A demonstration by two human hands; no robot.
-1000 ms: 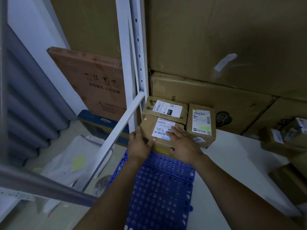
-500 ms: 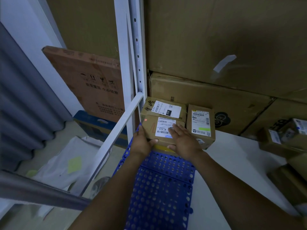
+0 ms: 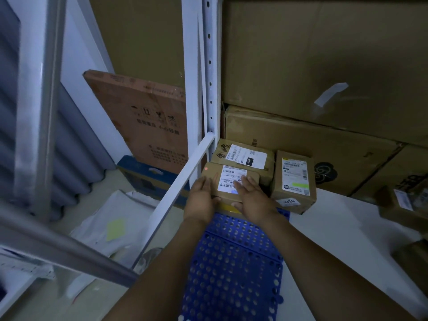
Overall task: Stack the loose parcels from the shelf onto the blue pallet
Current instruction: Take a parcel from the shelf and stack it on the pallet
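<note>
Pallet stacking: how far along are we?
Looks done: the 010-label parcel and the green-sticker parcel sit at the far end of the blue pallet. In hand: left hand and right hand press a third parcel beside them. Remaining: boxes at the right edge; most of the pallet is bare.

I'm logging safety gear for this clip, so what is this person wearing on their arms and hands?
Nothing shows. The left forearm and right forearm are bare, no sleeves in view. The left hand and right hand have no gloves, and no watch, band or ring is visible in the dim light.
</note>
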